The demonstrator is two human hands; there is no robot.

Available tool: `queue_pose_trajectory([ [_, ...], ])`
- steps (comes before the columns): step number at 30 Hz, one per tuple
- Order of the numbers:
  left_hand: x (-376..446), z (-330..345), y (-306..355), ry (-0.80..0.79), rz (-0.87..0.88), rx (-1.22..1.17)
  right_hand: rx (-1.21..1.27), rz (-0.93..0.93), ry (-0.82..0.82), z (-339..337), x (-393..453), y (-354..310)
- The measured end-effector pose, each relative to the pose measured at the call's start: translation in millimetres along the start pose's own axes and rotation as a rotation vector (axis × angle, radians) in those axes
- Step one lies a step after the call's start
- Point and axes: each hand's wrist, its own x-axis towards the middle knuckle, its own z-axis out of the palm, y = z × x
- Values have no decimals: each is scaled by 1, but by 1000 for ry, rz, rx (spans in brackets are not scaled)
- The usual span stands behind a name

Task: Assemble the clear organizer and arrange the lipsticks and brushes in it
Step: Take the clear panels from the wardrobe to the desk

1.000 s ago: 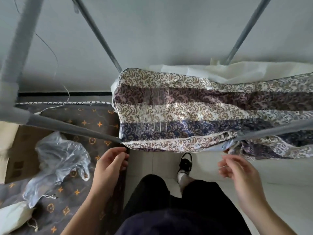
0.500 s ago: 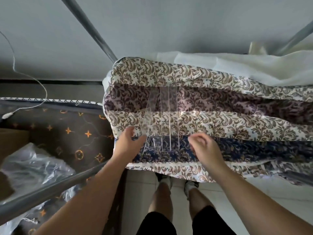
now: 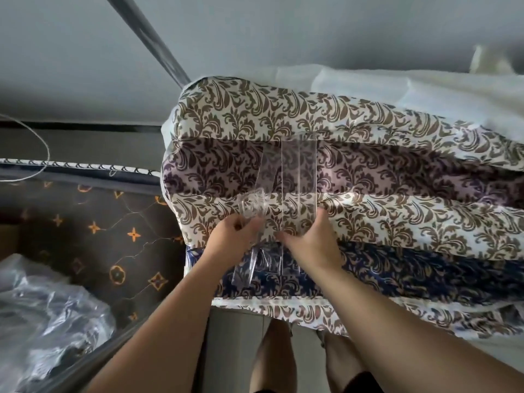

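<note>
Several clear organizer panels lie on a patterned quilt [image 3: 397, 171]. A long clear panel [image 3: 299, 177] lies lengthways in the middle, with a narrower clear strip [image 3: 265, 168] to its left. A small clear piece [image 3: 252, 205] lies at the left, and my left hand [image 3: 235, 236] pinches its near edge. My right hand [image 3: 314, 239] grips the near part of the long panel, thumb on its right edge. More clear pieces [image 3: 255, 265] show between my wrists. No lipsticks or brushes are in view.
A grey metal pole [image 3: 150, 35] slants up behind the quilt. A white sheet [image 3: 425, 83] lies at the back right. At the left are a dark patterned mattress [image 3: 99, 222] and a crumpled clear plastic bag [image 3: 42, 316]. My legs stand below the quilt's edge.
I leaned in over the quilt. Both hands moved forward from the near edge onto the clear panels; the left now pinches the small piece, the right grips the long panel.
</note>
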Motion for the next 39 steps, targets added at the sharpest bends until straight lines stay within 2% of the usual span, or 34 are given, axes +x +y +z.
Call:
queue_pose_trajectory([
  [3, -3, -3, -4, -42, 29, -77, 61, -21, -7, -7, 2, 5],
  [6, -9, 11, -3, -118, 8, -25, 130, -30, 0, -18, 4, 15],
  [12, -10, 36, 11, 22, -34, 50, 122, -14, -12, -42, -2, 41],
  [17, -9, 36, 29, -137, -130, -149, 99, -16, -53, -53, -7, 57],
  [20, -6, 39, 32, -142, -124, -50, 117, -13, -58, -55, -10, 58],
  [24, -6, 55, 33, -45, -71, 160, 133, -17, -74, -56, -10, 58],
  [27, -6, 67, 32, -22, -106, 70, 139, -24, -88, -58, -10, 59],
  [33, -8, 64, 31, -147, -232, -179, 195, -17, -104, -68, -13, 59],
  [36, -18, 58, 38, -258, -206, -275, 243, -2, -62, -79, -18, 58],
  [39, -27, 53, 50, -282, -129, -356, 298, 7, -55, -92, -21, 55],
])
